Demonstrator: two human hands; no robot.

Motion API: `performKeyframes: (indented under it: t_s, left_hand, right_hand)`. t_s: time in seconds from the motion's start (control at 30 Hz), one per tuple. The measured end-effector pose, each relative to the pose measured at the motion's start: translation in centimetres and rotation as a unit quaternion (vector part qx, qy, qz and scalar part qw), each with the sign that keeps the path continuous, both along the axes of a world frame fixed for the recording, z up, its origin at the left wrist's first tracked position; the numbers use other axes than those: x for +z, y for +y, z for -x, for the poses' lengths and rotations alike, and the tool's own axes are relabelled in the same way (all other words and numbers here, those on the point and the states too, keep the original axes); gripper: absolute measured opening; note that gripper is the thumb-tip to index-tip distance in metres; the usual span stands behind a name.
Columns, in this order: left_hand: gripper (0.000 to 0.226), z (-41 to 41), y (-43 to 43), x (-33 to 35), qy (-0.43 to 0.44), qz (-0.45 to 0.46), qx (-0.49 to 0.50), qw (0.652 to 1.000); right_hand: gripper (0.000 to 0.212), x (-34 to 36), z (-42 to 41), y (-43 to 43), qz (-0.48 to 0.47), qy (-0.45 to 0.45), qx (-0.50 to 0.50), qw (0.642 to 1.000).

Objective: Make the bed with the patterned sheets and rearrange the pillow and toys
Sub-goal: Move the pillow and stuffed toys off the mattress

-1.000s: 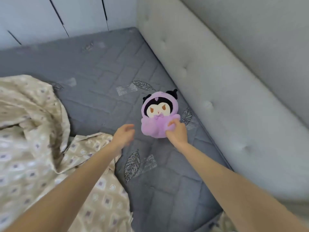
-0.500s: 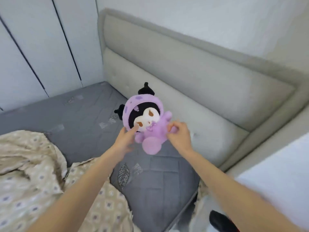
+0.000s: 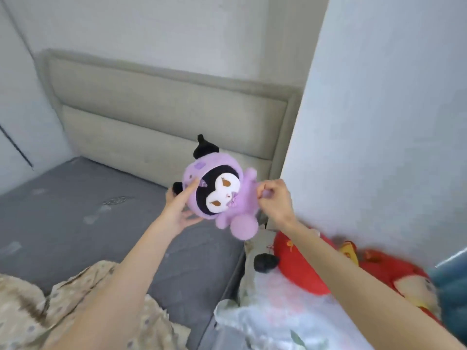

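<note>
I have the purple plush toy [image 3: 222,195] up in the air between both hands, tilted, its white face turned toward the camera and its black ears pointing up and to the left. My left hand [image 3: 178,210] lies against the left side of its hooded head, fingers mostly straight, the forefinger stretched along the hood and the palm cupped beneath. My right hand [image 3: 276,200] is on the toy's other side, fingers curled and pinching a fold of purple plush at its arm. The toy's round feet hang free below and between the two grips.

Under my left hand and the toy lies the bare grey mattress [image 3: 75,223]. Beyond the toy stands the beige padded headboard [image 3: 164,117]. Back along my left forearm, close to me, the beige patterned sheet [image 3: 38,311] lies bunched on the mattress. Below my right wrist, off the mattress edge, sit red plush toys [image 3: 300,261] with a small black object [image 3: 265,262] just beside them; it is too blurred to name. A white wall [image 3: 379,147] rises to the right of my right hand.
</note>
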State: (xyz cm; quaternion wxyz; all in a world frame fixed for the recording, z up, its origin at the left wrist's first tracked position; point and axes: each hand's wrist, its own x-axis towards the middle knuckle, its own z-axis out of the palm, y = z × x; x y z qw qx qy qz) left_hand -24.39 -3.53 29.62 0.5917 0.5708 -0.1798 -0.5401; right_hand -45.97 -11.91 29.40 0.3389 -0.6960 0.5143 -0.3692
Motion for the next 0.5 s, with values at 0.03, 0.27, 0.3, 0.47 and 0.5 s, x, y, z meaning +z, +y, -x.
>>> performKeyframes:
  t_s: [0.03,0.27,0.3,0.47,0.5]
  left_hand:
    - [0.093,1.5,-0.5,-0.2,-0.004,-0.004,-0.015,1.0]
    - [0.068,15.0,-4.9,-1.3,-0.12,-0.048,-0.237,0.963]
    - [0.065,17.2,-5.8,-1.7,-0.139,-0.053,-0.251,0.957]
    - [0.064,27.2,-9.6,-4.4,-0.188,-0.101,-0.276,0.937]
    - [0.068,28.8,-10.2,-5.0,-0.198,-0.109,-0.281,0.933]
  right_hand:
    - [0.04,-0.1,1.9,0.0,0.003,-0.002,-0.016,1.0]
    - [0.033,-1.4,16.9,-0.5,0.012,0.009,-0.135,0.991]
    - [0.035,-1.8,19.0,-0.9,0.009,0.022,-0.153,0.988]
    - [0.036,-4.4,28.9,-4.2,-0.045,0.12,-0.173,0.977]
    - [0.036,-5.0,30.5,-4.8,-0.058,0.131,-0.172,0.975]
